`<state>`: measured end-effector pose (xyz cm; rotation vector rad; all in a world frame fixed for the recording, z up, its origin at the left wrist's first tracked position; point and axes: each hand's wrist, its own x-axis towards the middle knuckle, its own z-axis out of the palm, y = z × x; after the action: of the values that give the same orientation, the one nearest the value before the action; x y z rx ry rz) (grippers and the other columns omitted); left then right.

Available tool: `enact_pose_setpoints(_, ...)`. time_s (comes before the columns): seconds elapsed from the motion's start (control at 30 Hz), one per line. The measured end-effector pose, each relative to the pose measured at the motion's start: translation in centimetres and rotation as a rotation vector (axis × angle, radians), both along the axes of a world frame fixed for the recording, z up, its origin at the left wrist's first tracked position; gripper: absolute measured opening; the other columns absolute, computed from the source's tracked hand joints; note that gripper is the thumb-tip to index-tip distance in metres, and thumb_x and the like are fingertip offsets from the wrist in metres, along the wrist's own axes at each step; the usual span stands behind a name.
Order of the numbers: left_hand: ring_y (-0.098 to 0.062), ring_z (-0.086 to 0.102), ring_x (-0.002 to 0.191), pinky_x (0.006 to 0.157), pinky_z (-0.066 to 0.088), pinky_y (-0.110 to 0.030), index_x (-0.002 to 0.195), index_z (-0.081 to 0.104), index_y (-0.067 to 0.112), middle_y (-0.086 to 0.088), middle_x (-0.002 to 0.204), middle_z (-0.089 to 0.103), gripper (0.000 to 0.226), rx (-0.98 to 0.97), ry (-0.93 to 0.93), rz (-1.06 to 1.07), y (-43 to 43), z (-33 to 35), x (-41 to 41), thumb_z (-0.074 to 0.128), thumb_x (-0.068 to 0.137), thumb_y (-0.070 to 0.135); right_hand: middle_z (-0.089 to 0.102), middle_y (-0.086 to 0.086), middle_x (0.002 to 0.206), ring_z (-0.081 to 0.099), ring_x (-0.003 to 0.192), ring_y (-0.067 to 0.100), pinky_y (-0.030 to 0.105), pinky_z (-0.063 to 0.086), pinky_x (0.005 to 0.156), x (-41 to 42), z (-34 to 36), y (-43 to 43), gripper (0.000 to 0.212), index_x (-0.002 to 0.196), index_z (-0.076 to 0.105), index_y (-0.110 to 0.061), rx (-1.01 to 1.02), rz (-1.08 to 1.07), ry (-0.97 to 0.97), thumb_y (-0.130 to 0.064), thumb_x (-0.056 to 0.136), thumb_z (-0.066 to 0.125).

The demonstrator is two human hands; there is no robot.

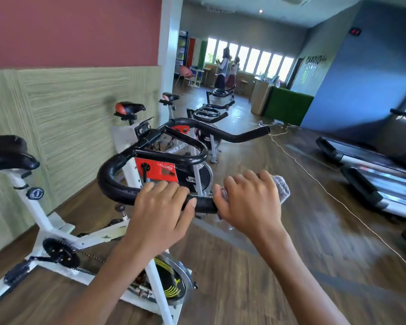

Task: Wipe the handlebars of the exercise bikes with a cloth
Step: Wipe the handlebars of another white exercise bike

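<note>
The nearest exercise bike [56, 227] is white with black handlebars [114, 181] that curve toward me. My left hand [161, 207] grips the near bar just left of its end. My right hand [249, 202] wraps a grey cloth [282, 187] around the tip of that same bar, with the cloth poking out past my fingers. The far bar of the handlebars [239, 136] reaches right, untouched. Behind it, more bikes [209, 113] stand in a row along the wall.
Treadmills [370, 174] line the right side. A white cable [314, 179] runs across the wooden floor between them and the bikes. Two people [225, 69] stand far back by the windows, near a green counter [287, 105].
</note>
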<state>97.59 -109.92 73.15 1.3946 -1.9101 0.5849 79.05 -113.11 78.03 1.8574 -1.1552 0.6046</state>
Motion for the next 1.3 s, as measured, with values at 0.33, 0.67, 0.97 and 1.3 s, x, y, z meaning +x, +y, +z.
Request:
enact_pose_setpoints(0.33,-0.013,0.047,0.067,0.066,0.034,-0.033,0.085,0.058,0.026,0.016,0.074,0.052,0.036,-0.431,-0.091,0.045,-1.8,-3.2,0.2,0.028,0.101,0.039,0.061,0.0,0.062,0.056,0.067,0.024,0.037,0.043,0.085,-0.1,-5.4,-2.5,0.035,0.062,0.06,-0.016,-0.612,0.338,-0.203,-0.031,0.091,0.049)
enact_pose_setpoints(0.67,-0.012,0.047,0.069,0.07,0.029,-0.034,0.076,0.048,0.031,0.014,0.067,0.05,0.049,-0.636,-0.111,0.103,-3.5,-4.1,-0.2,0.006,0.094,0.049,0.022,0.014,0.158,0.01,0.15,0.026,0.041,0.013,0.121,6.4,-9.3,-6.8,0.047,0.144,0.037,-0.013,-0.847,1.177,-1.076,-0.034,0.102,0.031)
enact_pose_setpoints(0.97,0.001,0.044,0.059,0.059,0.031,-0.023,0.081,0.045,0.039,0.019,0.063,0.043,0.044,-0.725,-0.251,0.061,-3.6,-3.1,3.1,0.009,0.102,0.053,0.031,-0.034,0.143,0.032,0.127,-0.021,0.008,0.029,0.102,4.6,-7.5,-5.8,0.049,0.15,0.018,-0.045,-0.278,1.682,-1.617,-0.045,0.103,0.032)
enact_pose_setpoints(1.3,-0.013,0.048,0.057,0.058,0.038,-0.034,0.077,0.048,0.031,0.014,0.063,0.047,0.038,-0.836,-0.186,0.095,-4.3,-3.8,2.7,0.021,0.101,0.043,0.049,-0.022,0.127,0.055,0.097,-0.008,0.021,0.045,0.083,3.0,-5.9,-5.0,0.048,0.145,0.028,-0.044,-0.031,1.545,-1.79,-0.055,0.099,0.033)
